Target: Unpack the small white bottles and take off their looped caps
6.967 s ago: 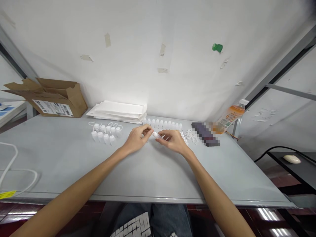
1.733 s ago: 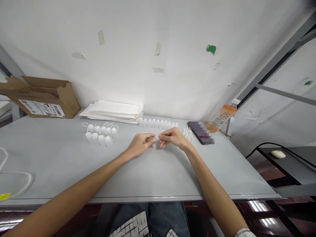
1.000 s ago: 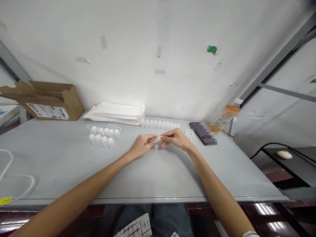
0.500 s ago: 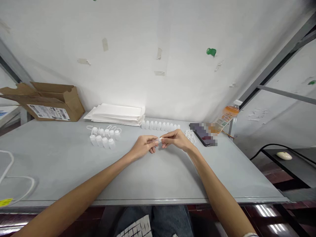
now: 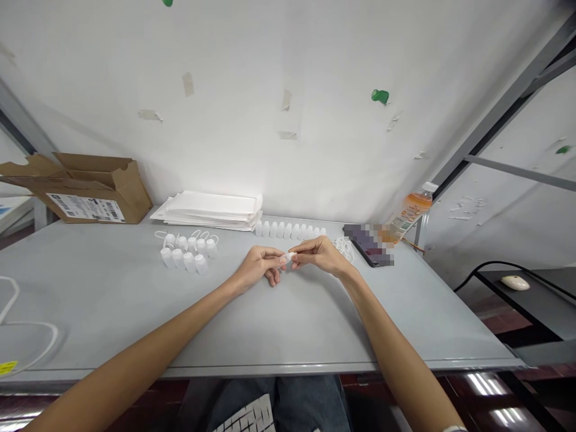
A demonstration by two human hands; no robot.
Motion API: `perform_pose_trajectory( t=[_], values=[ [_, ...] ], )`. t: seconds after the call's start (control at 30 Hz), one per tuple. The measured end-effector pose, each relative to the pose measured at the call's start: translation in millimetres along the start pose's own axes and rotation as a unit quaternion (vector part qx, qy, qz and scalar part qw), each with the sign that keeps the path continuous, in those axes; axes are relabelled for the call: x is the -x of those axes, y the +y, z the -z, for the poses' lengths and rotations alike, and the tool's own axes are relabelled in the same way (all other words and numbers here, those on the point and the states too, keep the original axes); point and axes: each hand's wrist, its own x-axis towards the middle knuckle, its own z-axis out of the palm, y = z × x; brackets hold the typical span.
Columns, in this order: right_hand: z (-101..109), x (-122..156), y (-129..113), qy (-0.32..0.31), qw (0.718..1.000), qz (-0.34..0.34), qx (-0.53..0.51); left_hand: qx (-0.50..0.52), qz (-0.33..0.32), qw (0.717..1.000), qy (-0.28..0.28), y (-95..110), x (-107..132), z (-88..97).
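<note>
My left hand and my right hand meet above the middle of the grey table. Between their fingertips they pinch one small white bottle; both hands are closed on it. A row of several small white bottles stands just behind the hands. To the left sits a cluster of several white bottles with looped tags. A small heap of white loops lies right of my right hand.
A stack of white paper bags lies against the wall. An open cardboard box stands at the far left. A dark phone and an orange drink bottle lie at the right. White cable curls at the near-left edge.
The hands have stayed together at the table's middle, turning the small bottle slightly between the fingertips. The camera view has shifted a little.
</note>
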Motion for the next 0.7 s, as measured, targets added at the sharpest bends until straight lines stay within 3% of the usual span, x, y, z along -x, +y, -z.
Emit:
perform_pose_trajectory(
  t=[0.7],
  values=[
    [-1.6,2.5,-5.5,0.001,1.0,0.006,0.002,0.036,0.016,0.999,-0.014,4.2,0.7,6.3]
  ],
)
